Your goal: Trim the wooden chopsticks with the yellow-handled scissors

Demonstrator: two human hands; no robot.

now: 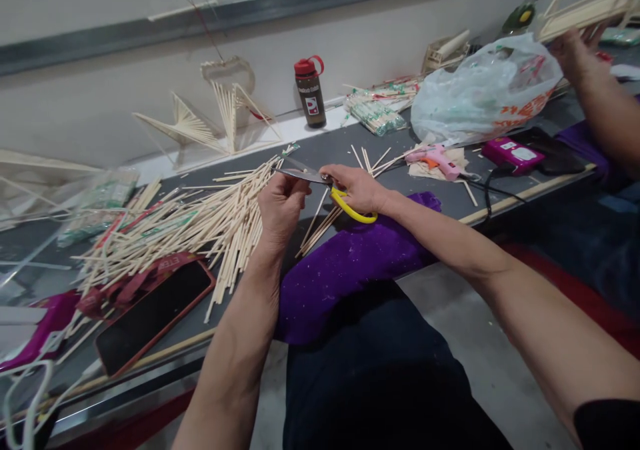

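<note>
My right hand (pixel 360 187) is wrapped round the yellow handles of a pair of scissors (pixel 353 209). The blades point left, parted, just above the table. At their tips my left hand (pixel 283 203) is closed in a pinch; what its fingers hold, if anything, is too small to make out. Behind and left of that hand lies a large heap of thin wooden sticks (pixel 220 210). A few more sticks (pixel 323 230) rest under the scissors. A purple cloth (pixel 345 270) lies over the table edge and my lap.
A phone (pixel 155 317) lies at front left. A pink glue gun (pixel 437 161), plastic bag (pixel 480 100) and magenta box (pixel 513 155) stand right. A bottle (pixel 310 93) and stick models (pixel 183 122) line the wall. Another person's hand (pixel 575 53) holds a stick model (pixel 590 7).
</note>
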